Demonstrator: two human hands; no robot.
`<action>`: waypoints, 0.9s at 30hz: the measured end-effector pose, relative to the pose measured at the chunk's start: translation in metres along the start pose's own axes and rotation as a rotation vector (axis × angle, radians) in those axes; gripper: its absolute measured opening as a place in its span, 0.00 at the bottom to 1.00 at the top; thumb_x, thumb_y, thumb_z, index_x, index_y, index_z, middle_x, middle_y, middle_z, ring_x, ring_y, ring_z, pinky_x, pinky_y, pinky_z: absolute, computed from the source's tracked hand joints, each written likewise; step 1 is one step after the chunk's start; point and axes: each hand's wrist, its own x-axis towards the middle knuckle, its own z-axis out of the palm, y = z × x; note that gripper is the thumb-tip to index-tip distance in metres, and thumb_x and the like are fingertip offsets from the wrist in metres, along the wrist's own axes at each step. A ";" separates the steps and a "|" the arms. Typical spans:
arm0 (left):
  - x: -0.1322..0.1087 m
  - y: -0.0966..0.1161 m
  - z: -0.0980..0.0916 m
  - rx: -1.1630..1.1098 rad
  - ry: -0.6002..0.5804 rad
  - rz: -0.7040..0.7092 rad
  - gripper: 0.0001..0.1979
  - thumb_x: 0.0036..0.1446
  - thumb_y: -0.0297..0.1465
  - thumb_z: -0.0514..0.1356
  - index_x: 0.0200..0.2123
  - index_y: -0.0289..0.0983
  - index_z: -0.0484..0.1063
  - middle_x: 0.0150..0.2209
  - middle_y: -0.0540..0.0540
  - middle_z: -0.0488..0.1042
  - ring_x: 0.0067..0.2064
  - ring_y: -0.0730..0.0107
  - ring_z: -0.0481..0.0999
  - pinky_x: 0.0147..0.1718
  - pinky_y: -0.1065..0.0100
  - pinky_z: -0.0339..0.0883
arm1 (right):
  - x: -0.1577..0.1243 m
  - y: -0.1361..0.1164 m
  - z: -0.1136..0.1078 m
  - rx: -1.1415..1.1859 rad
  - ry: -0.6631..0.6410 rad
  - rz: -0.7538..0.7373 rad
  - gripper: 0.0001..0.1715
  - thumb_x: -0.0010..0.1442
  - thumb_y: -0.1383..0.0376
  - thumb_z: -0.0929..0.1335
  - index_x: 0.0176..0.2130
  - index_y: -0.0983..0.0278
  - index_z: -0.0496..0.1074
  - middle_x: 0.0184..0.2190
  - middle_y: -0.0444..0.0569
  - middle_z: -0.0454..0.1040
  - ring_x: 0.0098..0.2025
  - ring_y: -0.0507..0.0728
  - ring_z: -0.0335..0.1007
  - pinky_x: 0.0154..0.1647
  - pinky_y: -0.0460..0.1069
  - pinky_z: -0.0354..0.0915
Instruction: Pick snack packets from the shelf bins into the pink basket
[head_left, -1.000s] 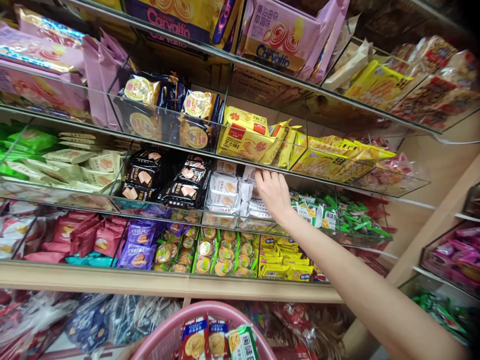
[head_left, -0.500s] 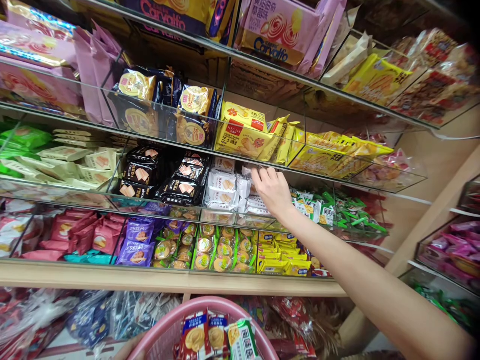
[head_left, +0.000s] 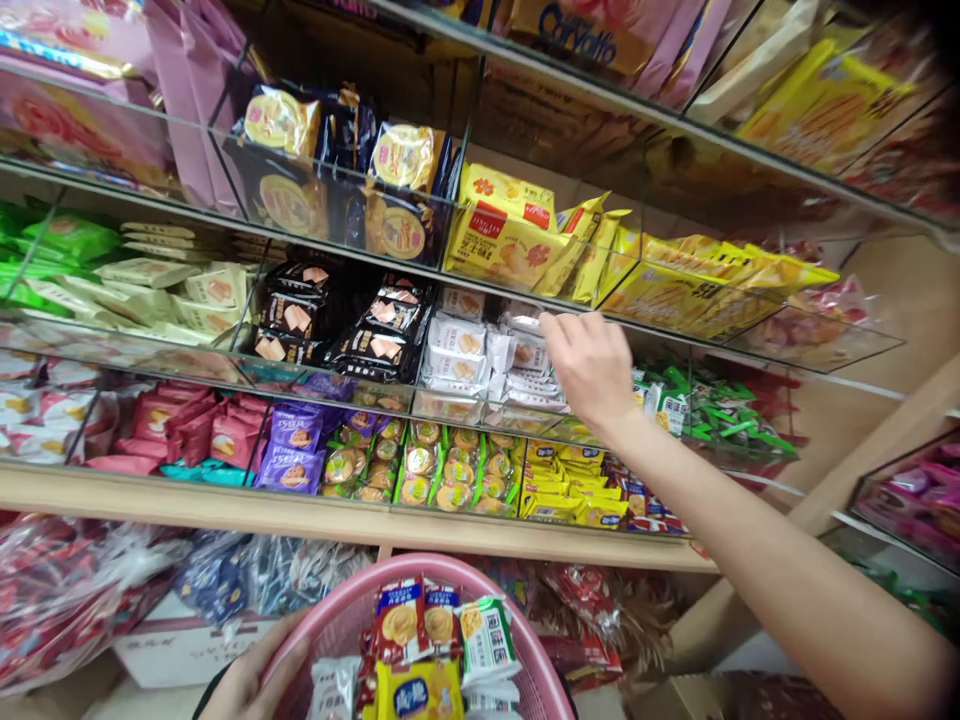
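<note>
My right hand (head_left: 592, 365) reaches into a middle shelf compartment, fingers curled together at the white snack packets (head_left: 456, 350). What the fingertips hold, if anything, is hidden behind the hand. Below, my left hand (head_left: 255, 670) grips the left rim of a pink plastic basket (head_left: 544, 650). Inside the basket lie red-and-blue biscuit packets (head_left: 401, 620), a green-and-white packet (head_left: 487, 640), a yellow packet (head_left: 420, 690) and a silvery white packet (head_left: 334, 688).
Clear shelf fronts (head_left: 360, 395) and dividers edge the compartments. Black packets (head_left: 382, 330) stand left of the white ones, green packets (head_left: 731, 410) to the right. Yellow packs (head_left: 510, 225) sit on the shelf above. Under the wooden ledge (head_left: 225, 510) are bagged goods (head_left: 60, 600) and a white box (head_left: 187, 650).
The view has tilted down, showing more of the basket and my left hand. My right hand has shifted slightly right along the shelf, uncovering more white packets.
</note>
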 end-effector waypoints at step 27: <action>-0.026 0.055 -0.003 0.103 0.112 0.122 0.27 0.64 0.40 0.52 0.62 0.38 0.53 0.63 0.37 0.58 0.63 0.54 0.59 0.59 0.51 0.56 | -0.140 -0.212 -0.099 2.123 -1.357 1.368 0.23 0.41 0.55 0.76 0.34 0.67 0.75 0.32 0.49 0.79 0.31 0.52 0.70 0.27 0.45 0.57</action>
